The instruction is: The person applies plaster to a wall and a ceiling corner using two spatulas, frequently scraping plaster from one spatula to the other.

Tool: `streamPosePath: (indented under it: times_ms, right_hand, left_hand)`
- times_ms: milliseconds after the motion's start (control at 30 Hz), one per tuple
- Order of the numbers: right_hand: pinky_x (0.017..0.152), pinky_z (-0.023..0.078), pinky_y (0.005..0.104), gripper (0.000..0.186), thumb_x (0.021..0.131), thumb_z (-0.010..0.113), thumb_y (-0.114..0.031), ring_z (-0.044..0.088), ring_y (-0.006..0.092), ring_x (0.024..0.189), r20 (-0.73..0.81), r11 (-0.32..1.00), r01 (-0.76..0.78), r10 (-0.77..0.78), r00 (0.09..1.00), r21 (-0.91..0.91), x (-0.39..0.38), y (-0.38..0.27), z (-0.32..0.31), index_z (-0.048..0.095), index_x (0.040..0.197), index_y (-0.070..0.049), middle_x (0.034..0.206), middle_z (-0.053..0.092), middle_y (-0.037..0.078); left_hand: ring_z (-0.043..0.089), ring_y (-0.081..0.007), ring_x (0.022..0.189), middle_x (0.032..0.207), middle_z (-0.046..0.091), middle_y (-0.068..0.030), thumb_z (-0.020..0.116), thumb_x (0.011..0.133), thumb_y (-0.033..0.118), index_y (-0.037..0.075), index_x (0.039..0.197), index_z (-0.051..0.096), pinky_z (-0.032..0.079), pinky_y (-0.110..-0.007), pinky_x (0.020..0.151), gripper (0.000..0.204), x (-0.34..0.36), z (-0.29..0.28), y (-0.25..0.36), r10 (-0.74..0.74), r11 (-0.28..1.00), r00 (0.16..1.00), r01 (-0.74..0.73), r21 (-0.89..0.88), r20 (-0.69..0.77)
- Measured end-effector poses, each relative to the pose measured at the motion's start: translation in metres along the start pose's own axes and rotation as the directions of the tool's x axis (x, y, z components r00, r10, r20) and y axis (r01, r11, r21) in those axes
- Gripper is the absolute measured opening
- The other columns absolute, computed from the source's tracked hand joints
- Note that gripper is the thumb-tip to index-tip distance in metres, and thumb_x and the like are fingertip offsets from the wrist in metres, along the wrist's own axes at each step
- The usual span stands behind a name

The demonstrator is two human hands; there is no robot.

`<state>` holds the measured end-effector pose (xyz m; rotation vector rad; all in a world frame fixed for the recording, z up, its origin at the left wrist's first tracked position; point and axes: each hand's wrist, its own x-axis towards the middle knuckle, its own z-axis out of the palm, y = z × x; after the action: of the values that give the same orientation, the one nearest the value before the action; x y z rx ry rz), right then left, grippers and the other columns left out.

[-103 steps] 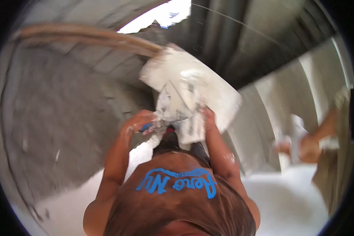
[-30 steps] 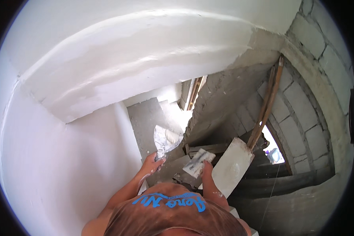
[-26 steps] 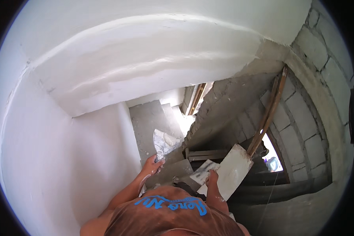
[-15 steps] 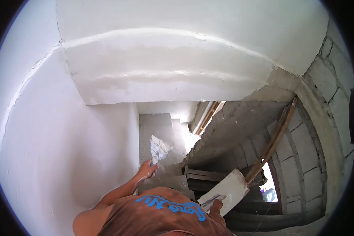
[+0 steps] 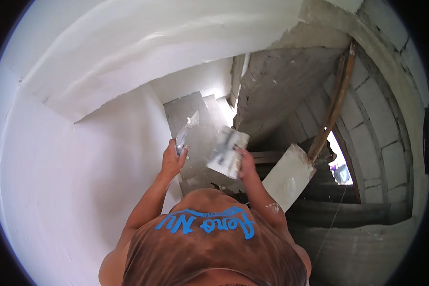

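My left hand is closed round the handle of a putty knife, whose blade points up and away from me, with white compound on it. To the right, my right hand grips a rectangular plastering trowel by its right side. White and grey smears cover the trowel's face, which is slightly blurred. The two tools are apart, side by side in front of my chest. Close by my right forearm lies a white-smeared board, which neither hand touches.
A smooth white wall rises on the left, with a white beam overhead. Grey concrete steps are below my hands. A wooden post leans behind the board, before a block wall with a bright opening.
My right hand has lifted the trowel off the board and brought it left, near the putty knife. The putty knife has turned, showing its blade more edge-on. The view has shifted.
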<state>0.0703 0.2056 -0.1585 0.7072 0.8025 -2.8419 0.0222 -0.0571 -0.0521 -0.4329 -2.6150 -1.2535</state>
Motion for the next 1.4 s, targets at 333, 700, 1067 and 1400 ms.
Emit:
streamPosePath:
  times_ms: [333, 700, 1067, 1400]
  right_hand:
    - [0.081, 0.056, 0.0443, 0.031, 0.086, 0.055, -0.014, 0.068, 0.0295, 0.086, 0.288, 0.993, -0.075, 0.045, 0.956, 0.095, -0.007, -0.017, 0.078, 0.057, 0.113, 0.001, 0.098, 0.066, 0.015]
    - [0.080, 0.049, 0.0333, 0.025, 0.088, 0.065, -0.009, 0.060, 0.0169, 0.089, 0.168, 0.273, 0.806, -0.895, 0.413, -0.526, -0.030, -0.246, 0.182, 0.060, 0.109, 0.002, 0.099, 0.065, 0.009]
    - [0.083, 0.048, 0.0356, 0.030, 0.084, 0.065, -0.017, 0.066, 0.0261, 0.088, 0.420, -0.344, 0.387, -0.898, 0.130, -0.856, -0.026, -0.337, 0.252, 0.063, 0.107, 0.002, 0.097, 0.070, 0.016]
    - [0.079, 0.049, 0.0371, 0.029, 0.085, 0.064, -0.016, 0.065, 0.0273, 0.083, 0.529, -0.419, 0.528, -0.846, 0.069, -0.739, -0.033, -0.266, 0.292, 0.061, 0.106, 0.003, 0.093, 0.070, 0.015]
  left_hand:
    - [0.061, -0.0413, 0.094, 0.104, 0.060, -0.0219, 0.062, 0.083, 0.003, 0.001, 0.120, 0.048, 0.051, -0.048, 0.080, 0.040, -0.002, 0.004, -0.031, 0.170, 0.909, 0.961, -0.238, 0.341, 0.216]
    - [0.062, -0.0449, 0.094, 0.106, 0.063, -0.0257, 0.058, 0.091, 0.014, 0.001, 0.121, 0.048, 0.049, -0.051, 0.082, 0.034, -0.060, 0.014, -0.076, -0.328, 0.932, 0.935, 0.297, 0.206, 0.135]
    - [0.061, -0.0447, 0.097, 0.105, 0.063, -0.0263, 0.060, 0.090, 0.013, 0.000, 0.119, 0.048, 0.048, -0.049, 0.082, 0.034, -0.094, 0.019, -0.108, -0.370, 0.926, 0.905, 0.341, 0.163, 0.208]
    - [0.061, -0.0456, 0.095, 0.103, 0.062, -0.0270, 0.060, 0.090, 0.013, 0.000, 0.116, 0.048, 0.048, -0.050, 0.080, 0.032, -0.085, 0.016, -0.110, -0.378, 0.926, 0.898, 0.360, 0.116, 0.226]
